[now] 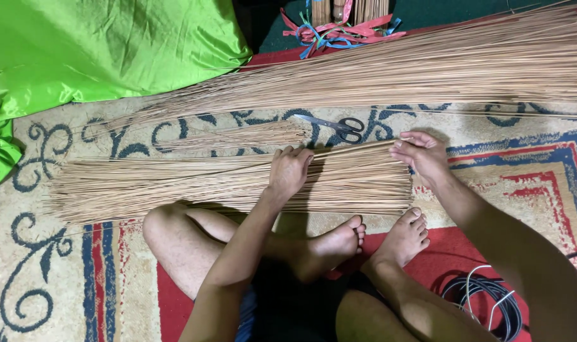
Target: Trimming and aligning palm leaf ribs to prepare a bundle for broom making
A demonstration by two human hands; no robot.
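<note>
L hand point(289, 172) flat on stick bundle point(174, 183), R hand point(420, 156) prob. squaring its end.

Left hand point(289, 172) palm-down, fingers curled — right hand point(421, 155) open, edge-on.

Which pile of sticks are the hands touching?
The near bundle of sticks, just beyond the feet. The left hand presses on it and the right hand pats its cut end. The long heap past the scissors lies untouched.

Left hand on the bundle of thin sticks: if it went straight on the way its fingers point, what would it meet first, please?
Probably the scissors, lying on the carpet just beyond the left hand.
</note>
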